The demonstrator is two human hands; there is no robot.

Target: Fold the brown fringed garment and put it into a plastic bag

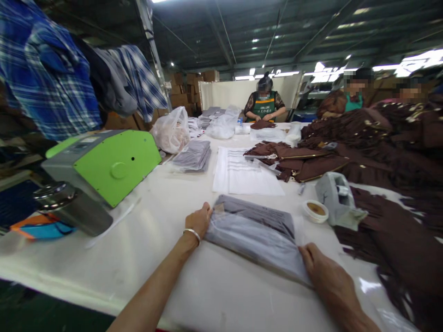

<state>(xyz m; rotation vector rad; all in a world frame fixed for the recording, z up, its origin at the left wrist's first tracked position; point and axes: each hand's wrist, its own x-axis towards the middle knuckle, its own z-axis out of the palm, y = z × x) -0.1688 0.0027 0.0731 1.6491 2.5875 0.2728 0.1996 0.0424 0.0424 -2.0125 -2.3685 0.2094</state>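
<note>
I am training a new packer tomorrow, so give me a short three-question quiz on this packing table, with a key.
1. True or false: both hands rest on the grey folded garment in a clear plastic bag.
2. Which stands left of the person's left hand? A) green and grey machine B) small round white tub C) brown garment pile
3. Fill in: the left wrist wears a silver ____.

Key: 1 true, the right hand holds the bag's near corner and the left hand its far end. 2 A. 3 bangle.
</note>
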